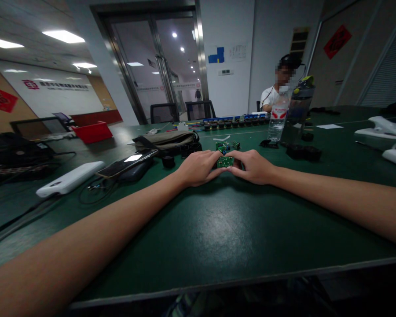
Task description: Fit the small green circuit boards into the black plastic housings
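A small green circuit board (225, 162) is held between my two hands, just above the green tabletop (218, 229). My left hand (199, 168) grips its left edge, with the thumb below and the fingers on top. On the opposite edge, my right hand (253, 166) pinches the board in the same way, and the two thumbs nearly meet beneath it. Solder points show on the side facing me. Right behind the hands lie more green circuit boards (221, 146) with small components, partly hidden by my fingers.
Left of my hands are a grey-green pouch (171, 141), a phone (128, 163) and a white device (71, 178) with cables. To the right stand a clear water bottle (277, 121) and a dark tumbler (297, 114). Across the table sits a person (271, 97) beside a blue strip (237, 121).
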Action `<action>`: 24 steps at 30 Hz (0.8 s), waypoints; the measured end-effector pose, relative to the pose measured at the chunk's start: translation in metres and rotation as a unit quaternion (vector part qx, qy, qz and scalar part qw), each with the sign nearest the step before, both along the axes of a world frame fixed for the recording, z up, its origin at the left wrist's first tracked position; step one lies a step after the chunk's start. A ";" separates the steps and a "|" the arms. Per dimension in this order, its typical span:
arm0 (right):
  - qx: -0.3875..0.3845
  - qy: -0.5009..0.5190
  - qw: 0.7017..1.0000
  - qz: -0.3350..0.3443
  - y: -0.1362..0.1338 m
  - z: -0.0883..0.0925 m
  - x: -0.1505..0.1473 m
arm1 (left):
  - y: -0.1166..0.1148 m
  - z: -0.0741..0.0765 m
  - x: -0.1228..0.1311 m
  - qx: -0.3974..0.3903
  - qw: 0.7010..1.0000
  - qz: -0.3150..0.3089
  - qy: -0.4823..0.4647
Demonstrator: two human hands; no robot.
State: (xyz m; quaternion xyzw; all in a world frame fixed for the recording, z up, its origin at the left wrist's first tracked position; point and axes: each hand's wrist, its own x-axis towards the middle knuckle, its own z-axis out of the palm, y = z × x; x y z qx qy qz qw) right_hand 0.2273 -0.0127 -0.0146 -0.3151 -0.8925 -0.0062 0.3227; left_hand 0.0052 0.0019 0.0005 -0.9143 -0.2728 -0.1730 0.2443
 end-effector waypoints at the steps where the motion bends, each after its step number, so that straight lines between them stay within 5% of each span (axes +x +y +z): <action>1: -0.001 0.000 1.000 -0.001 0.000 0.000 0.000 | 0.000 0.000 0.000 0.001 1.000 0.000 0.000; 24: -0.003 0.017 1.000 0.015 -0.001 0.000 0.001 | -0.001 0.000 0.000 0.002 1.000 0.018 0.011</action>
